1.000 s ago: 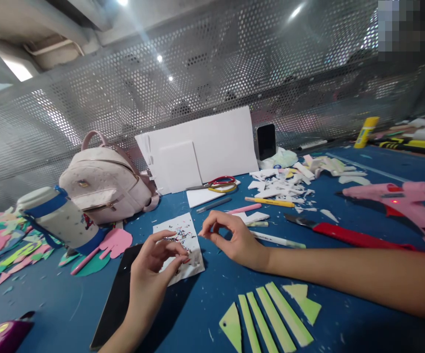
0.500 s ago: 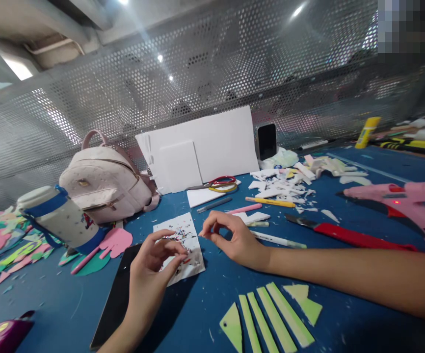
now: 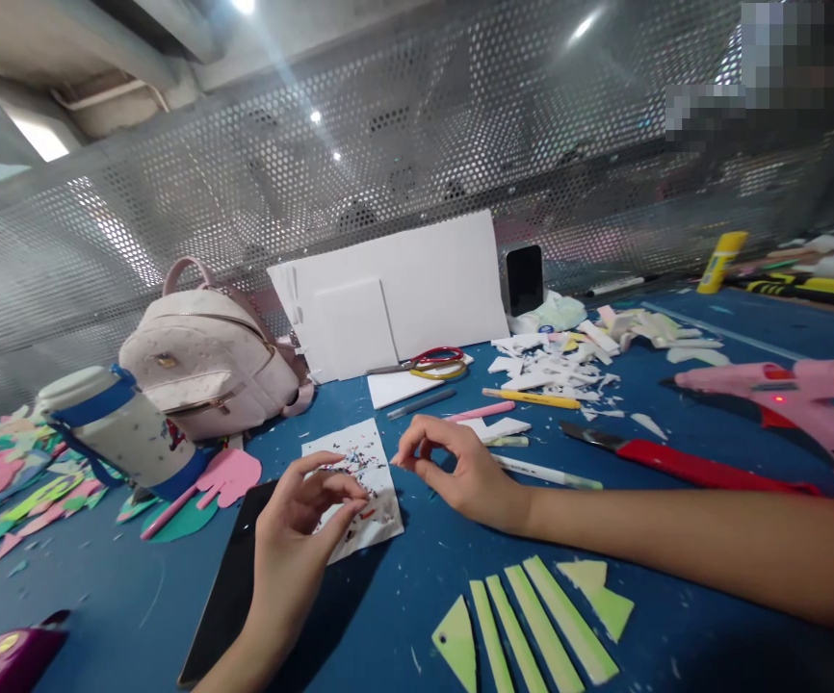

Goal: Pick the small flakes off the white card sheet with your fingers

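Note:
My left hand (image 3: 298,529) hovers over the near side of a white paper sheet (image 3: 349,553) strewn with tiny dark and coloured bits. Its fingers are loosely curled, with the index finger held away from the thumb; I see nothing held in it. To the right of the sheet, my right hand (image 3: 460,472) is closed in a pinch of thumb and index finger. Whatever lies in that pinch, if anything, is too small to make out. Under my left wrist lies a black flat tablet-like slab (image 3: 225,597). Green strips (image 3: 525,630) and a green triangle with a dark dot (image 3: 458,640) lie below my right forearm.
Scissors (image 3: 431,361), a yellow pencil (image 3: 533,397), a red-handled cutter (image 3: 691,464) and a pink glue gun (image 3: 785,385) with a lit red light surround my right arm. White scraps (image 3: 554,361) lie behind. A bottle (image 3: 120,423) and backpack (image 3: 207,351) stand left.

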A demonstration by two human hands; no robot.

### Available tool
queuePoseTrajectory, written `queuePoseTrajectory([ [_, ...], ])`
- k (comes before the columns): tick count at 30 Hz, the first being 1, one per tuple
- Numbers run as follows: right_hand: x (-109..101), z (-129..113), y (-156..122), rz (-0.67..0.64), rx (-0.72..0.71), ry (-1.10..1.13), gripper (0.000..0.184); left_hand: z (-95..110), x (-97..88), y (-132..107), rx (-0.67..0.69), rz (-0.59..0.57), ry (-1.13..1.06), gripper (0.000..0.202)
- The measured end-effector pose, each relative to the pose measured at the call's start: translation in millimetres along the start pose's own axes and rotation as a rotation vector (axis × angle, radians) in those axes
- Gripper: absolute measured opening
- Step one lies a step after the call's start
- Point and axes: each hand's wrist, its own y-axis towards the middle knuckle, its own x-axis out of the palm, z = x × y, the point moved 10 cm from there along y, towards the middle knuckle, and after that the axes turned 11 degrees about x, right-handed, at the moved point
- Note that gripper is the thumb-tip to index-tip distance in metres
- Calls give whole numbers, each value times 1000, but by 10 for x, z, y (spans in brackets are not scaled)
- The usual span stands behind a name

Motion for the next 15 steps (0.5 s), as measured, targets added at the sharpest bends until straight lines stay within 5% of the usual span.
queuePoseTrajectory([
  [15, -3, -17, 0, 4, -6, -11, 23, 2, -42, 20, 16, 22, 13, 34],
])
